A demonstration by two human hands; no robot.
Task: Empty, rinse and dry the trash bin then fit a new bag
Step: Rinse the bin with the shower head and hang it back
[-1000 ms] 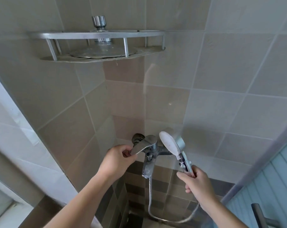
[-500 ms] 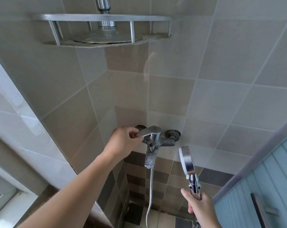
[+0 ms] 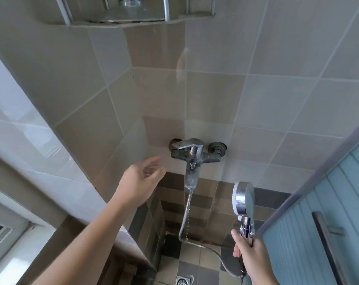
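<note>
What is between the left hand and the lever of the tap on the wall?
Nothing: in the head view only bare wall tile shows between the left hand and the tap lever. The hand is apart from the lever, and its fingers hold nothing.

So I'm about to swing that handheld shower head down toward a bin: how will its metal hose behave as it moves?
The hose will probably flex freely: it hangs from the faucet in a slack loop before reaching the shower head. That slack may drag or swing. The chrome handle could be slippery when wet, though the right hand wraps it fully.
</note>
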